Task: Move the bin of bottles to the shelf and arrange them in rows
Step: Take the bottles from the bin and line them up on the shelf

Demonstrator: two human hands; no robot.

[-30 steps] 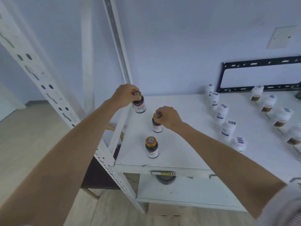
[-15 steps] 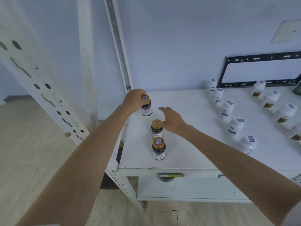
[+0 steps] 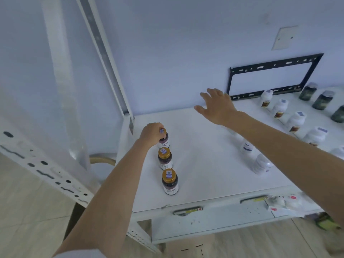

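**Q:** While the left hand (image 3: 151, 134) is closed over the cap of the far brown bottle (image 3: 163, 140), what could spoil the row?

**A:** That bottle stands at the far end of a line of three gold-capped ones on the left of the shelf (image 3: 204, 164), almost touching the middle bottle (image 3: 165, 158). A sideways drag on the cap could tip it or knock its neighbour, I'd judge. The near bottle (image 3: 169, 181) stands a little apart.

**Q:** And the right hand (image 3: 216, 105)?

**A:** Spread open, holding nothing, raised above the far part of the shelf. Its forearm passes over the white bottles (image 3: 260, 165) of the next row; dropped low, it might sweep them over.

**Q:** Where's the bin?

**A:** I can't see one. More white bottles (image 3: 296, 121) and dark green bottles (image 3: 323, 99) already stand in rows to the right.
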